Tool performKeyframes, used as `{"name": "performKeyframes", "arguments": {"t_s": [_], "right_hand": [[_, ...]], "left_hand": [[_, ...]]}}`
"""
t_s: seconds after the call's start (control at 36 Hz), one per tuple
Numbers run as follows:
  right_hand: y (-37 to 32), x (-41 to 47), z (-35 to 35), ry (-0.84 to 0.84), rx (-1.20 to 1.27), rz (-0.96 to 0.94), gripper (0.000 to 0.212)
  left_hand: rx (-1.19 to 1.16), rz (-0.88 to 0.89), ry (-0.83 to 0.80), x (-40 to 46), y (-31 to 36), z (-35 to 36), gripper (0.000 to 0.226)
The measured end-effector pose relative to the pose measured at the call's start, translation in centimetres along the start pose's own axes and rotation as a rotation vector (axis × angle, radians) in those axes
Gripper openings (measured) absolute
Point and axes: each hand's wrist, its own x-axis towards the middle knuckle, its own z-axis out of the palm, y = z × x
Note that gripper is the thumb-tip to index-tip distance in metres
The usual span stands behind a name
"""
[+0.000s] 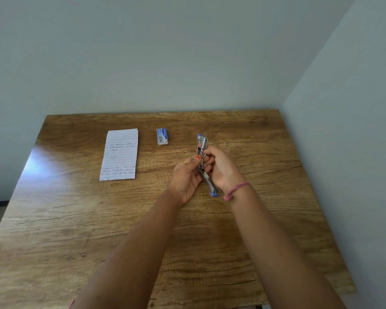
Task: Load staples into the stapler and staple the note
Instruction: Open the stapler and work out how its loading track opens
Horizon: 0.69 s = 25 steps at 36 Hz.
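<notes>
A blue and metal stapler (pixel 202 144) is swung fully open, its two halves stretched in a line from far to near above the wooden table (pixel 143 219). My left hand (pixel 186 178) and my right hand (pixel 221 168) both grip it around the hinge at mid length, left thumb pressed on the metal channel. A small blue staple box (pixel 162 136) lies to the far left of the hands. Farther left lies the note (pixel 119 154), a lined handwritten sheet stack flat on the table.
Walls close the table at the back and along the right side (pixel 343 152). The table's left edge (pixel 25 166) drops to the floor. Bare wood spreads between me and the hands.
</notes>
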Motion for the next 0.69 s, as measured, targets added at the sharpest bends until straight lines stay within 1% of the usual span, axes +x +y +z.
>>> {"name": "performKeyframes", "arguments": {"t_s": [0.28, 0.44, 0.5, 0.56, 0.61, 0.69], "right_hand": [[0.27, 0.19, -0.05, -0.061, -0.099, -0.015, 0.021], [0.50, 0.22, -0.12, -0.113, -0.097, -0.021, 0.027], [0.59, 0.21, -0.08, -0.091, -0.101, -0.029, 0.039], [0.58, 0.16, -0.03, -0.073, -0.096, -0.042, 0.045], [0.46, 0.12, 0.03, -0.073, -0.069, -0.031, 0.043], [0.32, 0.28, 0.12, -0.063, -0.068, -0.017, 0.025]], "left_hand": [[-0.032, 0.016, -0.002, -0.01, -0.03, -0.19, 0.019], [-0.043, 0.020, -0.002, 0.10, -0.05, -0.35, 0.018], [-0.036, 0.022, -0.002, 0.10, -0.03, -0.29, 0.018], [-0.041, 0.020, -0.001, 0.08, 0.00, -0.21, 0.018], [-0.046, 0.014, 0.001, 0.05, 0.04, -0.12, 0.019], [-0.041, 0.005, 0.003, 0.02, 0.06, -0.08, 0.018]]}}
